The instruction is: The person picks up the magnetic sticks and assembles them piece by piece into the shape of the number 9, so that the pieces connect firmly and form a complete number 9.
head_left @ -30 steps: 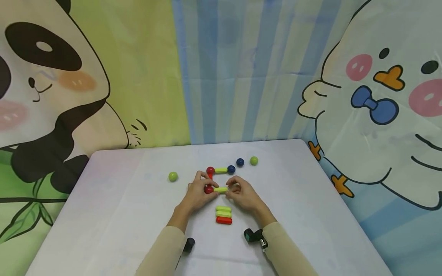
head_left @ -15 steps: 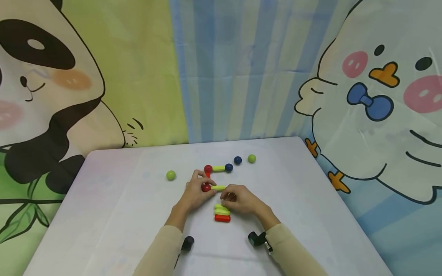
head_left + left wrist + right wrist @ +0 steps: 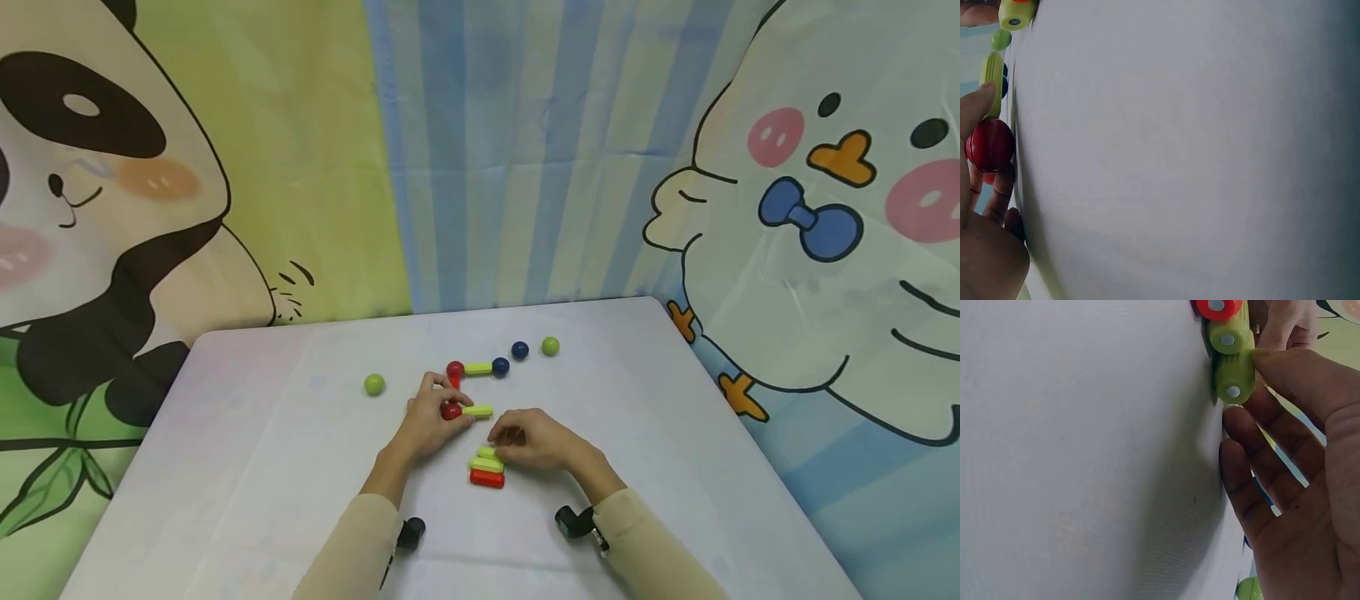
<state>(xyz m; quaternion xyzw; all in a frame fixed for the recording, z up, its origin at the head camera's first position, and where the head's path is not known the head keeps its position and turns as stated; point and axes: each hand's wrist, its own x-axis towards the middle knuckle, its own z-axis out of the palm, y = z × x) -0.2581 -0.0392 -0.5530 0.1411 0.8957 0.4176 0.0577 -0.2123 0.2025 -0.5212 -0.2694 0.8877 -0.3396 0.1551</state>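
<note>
Your left hand (image 3: 429,421) pinches red ball (image 3: 452,410) joined to green rod (image 3: 477,411), table (image 3: 247,450) centre. Your right hand (image 3: 534,439), at its 4 o'clock, fingertips closing on top green stick (image 3: 1234,376) of three-stick pile. Step: fetching next stick. Next calls for clean lift, end aligned to structure.

Head view bright, evenly lit, soft diffuse light; only faint shadows under the hands on the table (image 3: 262,433). No glare. Backdrop slightly bowed toward edges. Wrist views softer: table surface blurred, darkening toward one side; near fingers out of focus.
</note>
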